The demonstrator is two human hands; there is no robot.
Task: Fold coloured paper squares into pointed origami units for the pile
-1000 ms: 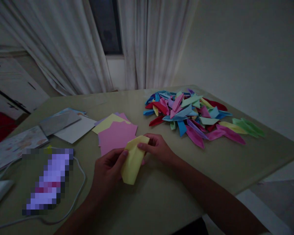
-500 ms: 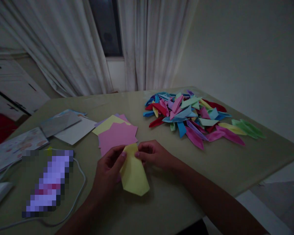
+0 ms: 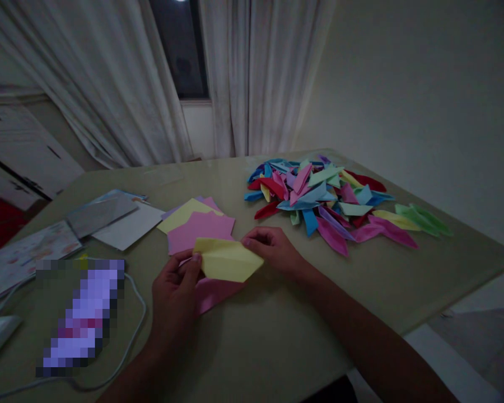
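Observation:
A partly folded sheet of yellow paper [image 3: 227, 259] is held up above the table between my two hands. My left hand [image 3: 177, 282] pinches its left end between thumb and fingers. At the upper right corner, my right hand [image 3: 267, 246] grips the paper, thumb on top and fingers curled behind. Beneath and behind the folded sheet lie pink paper sheets [image 3: 204, 228], partly hidden by it. A flat yellow sheet [image 3: 185, 215] sticks out from that stack on its far side.
Right of my hands is a heap of folded coloured paper pieces [image 3: 315, 190]. White and clear packets [image 3: 128, 224] and a patterned booklet [image 3: 29, 257] lie left. A white cable [image 3: 140, 302] curves around a pixelated object [image 3: 82, 316] on the greenish table [image 3: 277, 347].
The yellow paper has turned from hanging lengthwise towards me to lying crosswise. My left hand has shifted left and my right hand has moved slightly up and right, to the other end.

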